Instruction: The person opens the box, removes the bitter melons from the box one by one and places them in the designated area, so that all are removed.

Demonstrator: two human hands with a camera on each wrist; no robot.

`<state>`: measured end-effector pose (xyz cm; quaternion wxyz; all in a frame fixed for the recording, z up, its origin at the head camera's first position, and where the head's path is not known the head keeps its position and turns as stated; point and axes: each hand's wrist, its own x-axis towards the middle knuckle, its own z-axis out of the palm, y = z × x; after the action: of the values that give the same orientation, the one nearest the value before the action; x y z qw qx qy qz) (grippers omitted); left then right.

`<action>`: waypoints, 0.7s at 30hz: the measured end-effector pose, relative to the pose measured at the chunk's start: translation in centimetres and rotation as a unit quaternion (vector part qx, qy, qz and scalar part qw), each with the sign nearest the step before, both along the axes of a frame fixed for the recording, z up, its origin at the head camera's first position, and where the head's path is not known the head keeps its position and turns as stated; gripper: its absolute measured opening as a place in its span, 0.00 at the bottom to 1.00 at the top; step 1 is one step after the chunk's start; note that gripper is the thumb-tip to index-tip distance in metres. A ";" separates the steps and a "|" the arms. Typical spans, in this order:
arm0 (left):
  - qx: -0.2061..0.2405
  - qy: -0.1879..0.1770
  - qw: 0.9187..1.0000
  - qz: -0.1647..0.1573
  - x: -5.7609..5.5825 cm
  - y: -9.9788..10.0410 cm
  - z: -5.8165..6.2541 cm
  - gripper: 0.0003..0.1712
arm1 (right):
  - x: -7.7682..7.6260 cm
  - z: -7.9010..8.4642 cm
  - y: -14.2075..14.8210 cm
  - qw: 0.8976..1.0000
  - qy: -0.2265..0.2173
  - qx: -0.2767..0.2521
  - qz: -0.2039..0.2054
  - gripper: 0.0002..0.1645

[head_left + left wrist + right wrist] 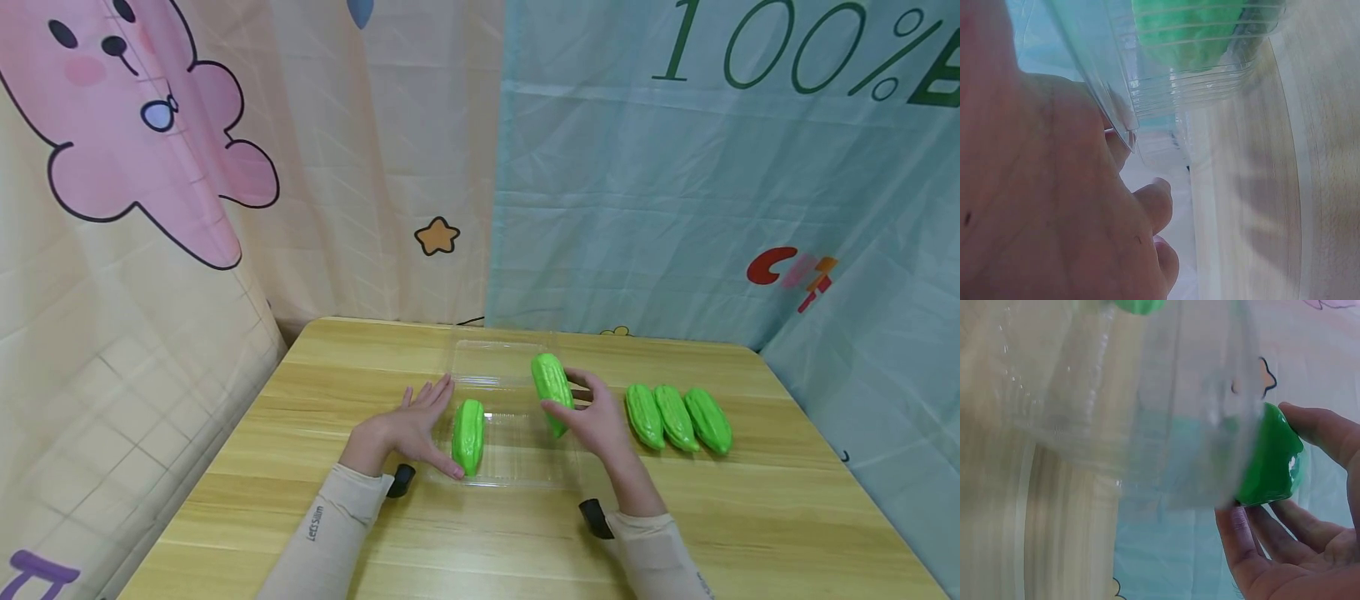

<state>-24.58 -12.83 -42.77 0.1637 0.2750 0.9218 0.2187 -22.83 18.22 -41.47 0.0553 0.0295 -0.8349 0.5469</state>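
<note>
A clear plastic box (pixel 517 473) with its lid (pixel 498 360) folded back lies in the middle of the table. One green bitter melon (pixel 468 437) rests lengthwise inside its left part; the left wrist view shows its green side through the ribbed wall. My left hand (pixel 408 429) is spread along the box's left edge, touching the rim with thumb and fingers. Above the box's right side, my right hand (pixel 596 414) holds another bitter melon (pixel 551 385) between thumb and fingers, tilted. In the right wrist view this melon (pixel 1272 459) is partly behind the clear wall.
Three more green bitter melons (pixel 677 418) lie side by side on the table to the right of the box. The wooden table (pixel 262 500) ends at the back against printed curtains (pixel 637 192).
</note>
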 end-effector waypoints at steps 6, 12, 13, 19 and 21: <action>-0.003 0.001 1.000 0.000 0.0 0.0 0.0 0.85 | -0.1 0.4 1.7 1.000 -0.012 0.011 -0.016 0.44; 0.001 0.002 1.000 0.001 -0.1 0.0 0.0 0.85 | -0.3 0.5 2.9 0.998 -0.031 0.047 -0.040 0.45; 0.000 0.001 1.000 0.001 0.0 0.0 0.0 0.85 | -0.3 0.4 3.1 0.997 -0.032 0.052 -0.043 0.45; -0.001 -0.002 1.000 0.002 0.0 0.1 0.1 0.85 | -0.5 0.1 4.0 0.995 -0.024 0.076 -0.055 0.43; 0.000 -0.002 1.000 0.003 0.0 0.1 0.1 0.85 | -0.5 -0.1 4.2 0.995 -0.022 0.079 -0.057 0.42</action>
<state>-24.59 -12.77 -42.70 0.1644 0.2718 0.9224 0.2197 -23.35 22.45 -41.53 0.0658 -0.0259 -0.8767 0.4757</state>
